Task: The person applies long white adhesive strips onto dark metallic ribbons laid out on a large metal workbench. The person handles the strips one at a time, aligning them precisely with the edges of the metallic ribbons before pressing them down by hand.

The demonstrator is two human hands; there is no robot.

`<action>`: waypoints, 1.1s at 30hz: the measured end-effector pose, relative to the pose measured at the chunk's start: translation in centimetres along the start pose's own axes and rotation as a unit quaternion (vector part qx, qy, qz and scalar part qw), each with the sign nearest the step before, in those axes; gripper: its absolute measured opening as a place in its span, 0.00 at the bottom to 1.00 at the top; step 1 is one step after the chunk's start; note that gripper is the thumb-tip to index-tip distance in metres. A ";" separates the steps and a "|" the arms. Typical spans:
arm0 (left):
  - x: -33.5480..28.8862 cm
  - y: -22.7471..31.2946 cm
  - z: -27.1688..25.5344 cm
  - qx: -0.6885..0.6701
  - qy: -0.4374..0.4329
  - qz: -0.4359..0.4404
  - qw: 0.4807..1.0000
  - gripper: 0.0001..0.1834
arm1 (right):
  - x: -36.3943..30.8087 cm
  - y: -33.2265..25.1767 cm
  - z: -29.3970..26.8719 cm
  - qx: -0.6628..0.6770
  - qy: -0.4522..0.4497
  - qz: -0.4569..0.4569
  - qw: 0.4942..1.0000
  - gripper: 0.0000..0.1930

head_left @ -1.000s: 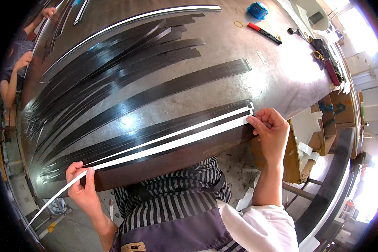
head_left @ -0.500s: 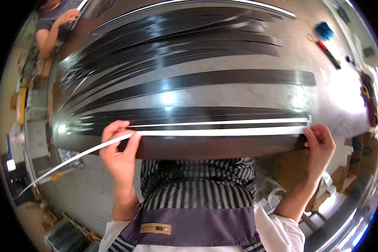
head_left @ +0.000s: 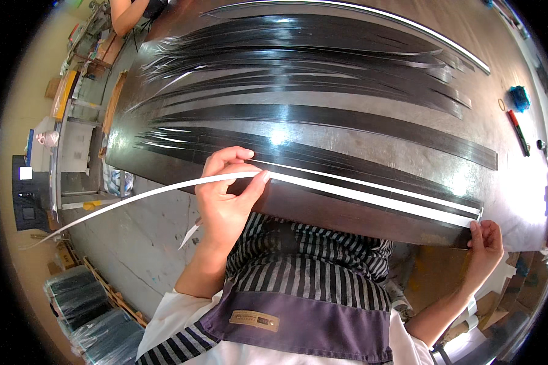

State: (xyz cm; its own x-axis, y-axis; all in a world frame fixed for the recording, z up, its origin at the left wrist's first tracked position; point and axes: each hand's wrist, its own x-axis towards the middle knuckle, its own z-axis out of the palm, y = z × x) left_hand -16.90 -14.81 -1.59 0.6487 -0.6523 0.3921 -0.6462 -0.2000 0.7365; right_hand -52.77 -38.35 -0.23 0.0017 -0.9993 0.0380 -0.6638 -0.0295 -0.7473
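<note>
A long white flat strip [head_left: 371,195] lies along the near side of the dark table. My left hand [head_left: 228,193] pinches it between thumb and fingers. Beyond that hand, the strip's loose length curves down to the left, past the table edge. At the strip's right end, my right hand [head_left: 486,237] is closed on it, with the thumb on top, beside the table's near corner. A narrower white strip [head_left: 359,184] runs just behind, on a bundle of thin black strips [head_left: 237,141]. Near my left wrist, a pale pointed piece [head_left: 190,236] sticks out; its kind is unclear.
More black strips [head_left: 323,115] lie across the table [head_left: 371,222], with a long light-edged strip [head_left: 408,30] at the back. A blue tuft [head_left: 519,98] and a red-and-black pen-like tool [head_left: 519,132] lie far right. Another person's arm [head_left: 126,16] shows top left. Wrapped bundles [head_left: 106,328] stand lower left.
The whole view has turned, so the table and strips now slant down to the right. Both hands keep hold of the white strip. Less of the other person shows.
</note>
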 end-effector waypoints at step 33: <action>2.4 -8.9 -12.6 -0.097 0.101 -0.210 0.968 0.10 | -9.8 -14.0 13.9 -0.058 -0.258 -0.508 0.820 0.20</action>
State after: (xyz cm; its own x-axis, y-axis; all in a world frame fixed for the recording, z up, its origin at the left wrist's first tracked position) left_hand -4.54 -5.34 -0.25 0.9154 -0.3838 0.1212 -0.2341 -0.2627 0.9360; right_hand -33.04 -28.48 0.65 0.8938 -0.3379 0.2949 -0.1896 -0.8806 -0.4342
